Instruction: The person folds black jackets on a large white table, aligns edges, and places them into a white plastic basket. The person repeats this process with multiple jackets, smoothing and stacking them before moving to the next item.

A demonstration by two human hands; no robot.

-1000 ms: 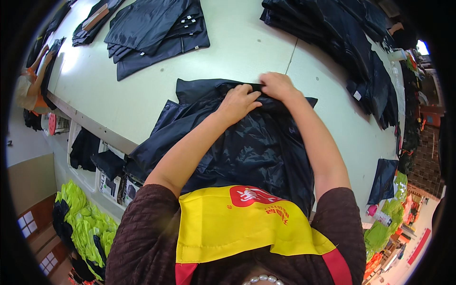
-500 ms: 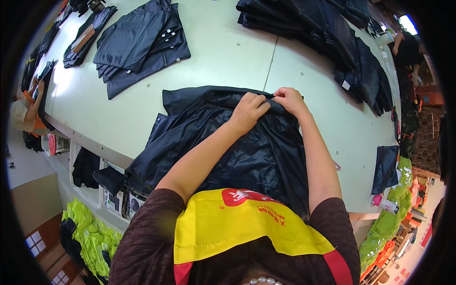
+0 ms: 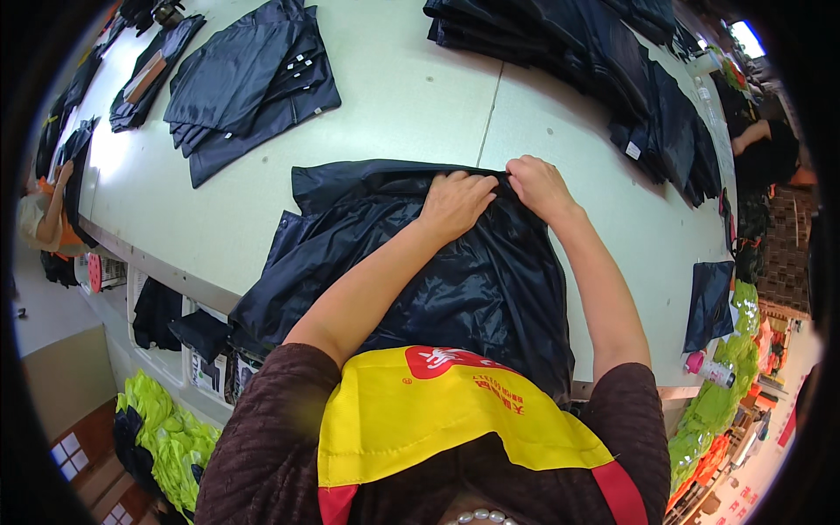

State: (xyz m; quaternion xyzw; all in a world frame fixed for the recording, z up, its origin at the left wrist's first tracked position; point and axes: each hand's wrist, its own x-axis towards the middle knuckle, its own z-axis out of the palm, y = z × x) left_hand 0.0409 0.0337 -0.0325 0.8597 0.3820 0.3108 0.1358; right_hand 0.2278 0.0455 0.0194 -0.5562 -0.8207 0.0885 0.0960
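Closest in, a yellow apron bib with red trim (image 3: 455, 420) lies over a dark brown knitted top, and both bare forearms reach forward from it over the work.

Under the arms lies a shiny black garment of thin, crinkled waterproof fabric (image 3: 437, 271). It is spread flat on the pale green worktable (image 3: 394, 96), its near part hanging over the table's front edge toward the person and its far hem lying about mid-table. The cloth is glossy and wrinkled, with a folded flap along its left side and a folded band across the far end.

Both hands meet at that far edge. The left hand (image 3: 455, 203) rests knuckles up on the fabric, fingers curled down and gripping the folded band. The right hand (image 3: 538, 185) sits just beside it, nearly touching, fingers closed in a pinch on the same edge. Neither hand is spread open.

Farther left, a flat stack of folded black garments (image 3: 254, 83) lies on the table, well apart from the hands. Across the far right runs a long heap of dark folded clothing (image 3: 604, 70). At the right edge, a small black fabric piece (image 3: 710, 302) hangs near a pink-capped bottle (image 3: 710, 371). Below the table on the left sits a pile of neon yellow-green fabric (image 3: 171, 429).
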